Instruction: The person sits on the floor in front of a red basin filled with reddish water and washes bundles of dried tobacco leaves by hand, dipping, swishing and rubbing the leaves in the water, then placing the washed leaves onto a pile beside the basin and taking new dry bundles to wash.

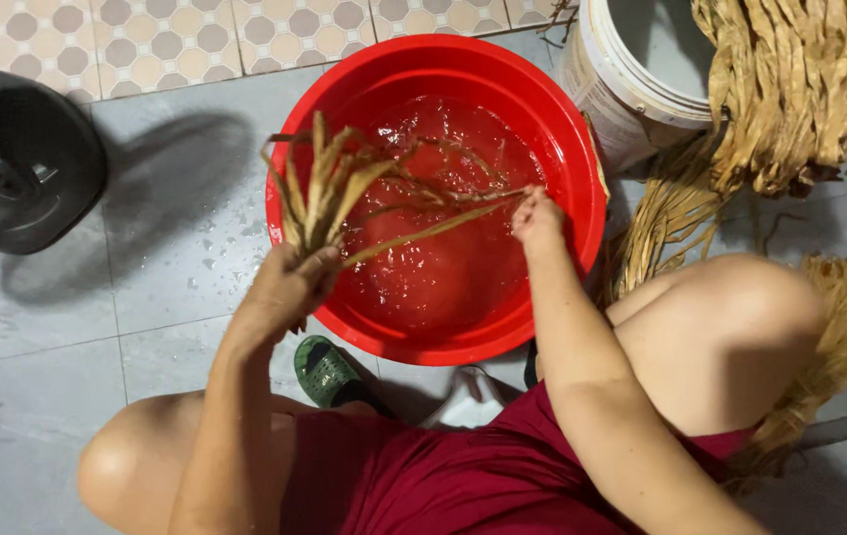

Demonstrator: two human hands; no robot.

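**Wet fibre strips held over a red basin**

The left hand point(290, 282) is closed around a bunch of long, tan, dried plant-fibre strips point(329, 188), its fingers wrapped tight about the lower ends so that the strips fan upward above the near-left rim of a round red plastic basin point(582, 213). The basin stands on the grey tiled floor point(176, 228) and holds shallow water. The right hand point(537, 213) is over the right part of the basin, fingers pinched narrow on the far end of a single strip point(423, 233) that runs slantwise from the bunch across the water. Water drops lie on the floor just left of the basin.

Beyond the basin's far-right rim stands a white plastic bucket point(632, 84), with a heap of dry tan strips point(805, 89) spilling beside it. More strips lie beside the person's right knee. A green perforated clog point(322, 372) shows at the basin's near edge, and a dark rounded appliance point(22, 163) sits at the floor's left edge.
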